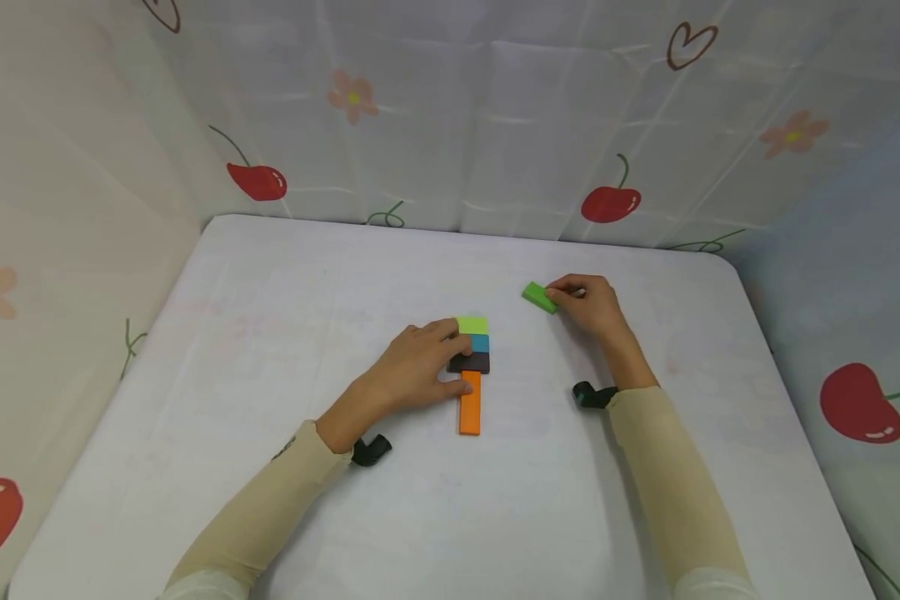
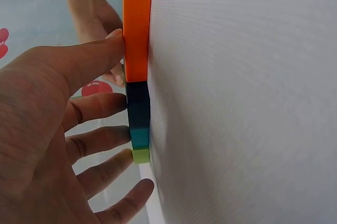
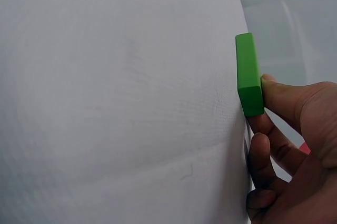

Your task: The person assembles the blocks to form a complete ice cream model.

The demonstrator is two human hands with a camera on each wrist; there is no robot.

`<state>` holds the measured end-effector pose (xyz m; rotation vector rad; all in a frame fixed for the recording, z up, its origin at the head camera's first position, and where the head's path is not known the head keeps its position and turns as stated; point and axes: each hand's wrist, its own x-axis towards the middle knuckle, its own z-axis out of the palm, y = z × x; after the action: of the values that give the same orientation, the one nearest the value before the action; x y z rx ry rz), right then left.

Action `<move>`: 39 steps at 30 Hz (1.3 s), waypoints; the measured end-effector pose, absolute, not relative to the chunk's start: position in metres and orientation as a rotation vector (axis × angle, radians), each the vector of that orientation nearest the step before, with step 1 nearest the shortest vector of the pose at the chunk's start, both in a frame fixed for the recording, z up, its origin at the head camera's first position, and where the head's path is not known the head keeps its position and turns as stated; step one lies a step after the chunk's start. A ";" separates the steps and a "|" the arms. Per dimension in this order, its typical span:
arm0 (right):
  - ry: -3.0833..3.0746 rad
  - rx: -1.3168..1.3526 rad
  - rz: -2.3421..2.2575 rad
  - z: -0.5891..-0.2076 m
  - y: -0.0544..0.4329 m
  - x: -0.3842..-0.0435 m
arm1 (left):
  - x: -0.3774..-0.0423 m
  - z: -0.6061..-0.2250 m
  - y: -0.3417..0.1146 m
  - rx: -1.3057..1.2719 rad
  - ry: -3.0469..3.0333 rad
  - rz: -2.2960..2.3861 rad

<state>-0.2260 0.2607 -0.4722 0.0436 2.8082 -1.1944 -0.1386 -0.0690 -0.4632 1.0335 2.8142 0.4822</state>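
Observation:
On the white table lies an orange block [image 1: 470, 408] lengthwise, its far end against a black block [image 1: 480, 362]. Beyond that come a blue block [image 1: 481, 342] and a yellow-green block [image 1: 473, 325], side by side in a row. My left hand [image 1: 414, 367] rests on this group with fingers spread. In the left wrist view its thumb touches the orange block [image 2: 137, 29], and other fingertips lie against the black, blue and yellow-green blocks. To the far right, my right hand [image 1: 591, 310] pinches a bright green block [image 3: 248, 69] by one end, close to the table.
The white tabletop [image 1: 307, 300] surrounds the blocks. A patterned curtain [image 1: 480, 108] hangs behind it and at both sides. Black wrist devices stick out at the left wrist [image 1: 371, 450] and the right wrist [image 1: 592, 395].

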 end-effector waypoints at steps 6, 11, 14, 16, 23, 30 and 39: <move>2.798 0.027 -1.169 -0.473 0.254 -0.230 | -0.139 -0.464 -0.069 1.038 2.820 0.480; 2.801 -0.017 -1.176 -0.474 0.248 -0.232 | -0.138 -0.463 -0.070 1.034 2.821 0.481; 2.805 -0.052 -1.185 -0.474 0.245 -0.232 | -0.138 -0.463 -0.070 1.034 2.818 0.489; 2.802 -0.065 -1.187 -0.474 0.243 -0.233 | -0.138 -0.463 -0.070 1.036 2.818 0.494; 2.789 -0.057 -1.161 -0.476 0.234 -0.235 | -0.138 -0.463 -0.070 1.035 2.819 0.498; 2.749 -0.083 -1.167 -0.473 0.224 -0.236 | -0.139 -0.462 -0.069 1.042 2.821 0.499; 2.728 -0.105 -1.172 -0.474 0.214 -0.238 | -0.139 -0.462 -0.069 1.044 2.816 0.500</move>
<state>-0.2380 0.2145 -0.4742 -0.1046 2.7285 -1.1721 -0.1394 -0.0692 -0.4622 1.0441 2.8155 0.4997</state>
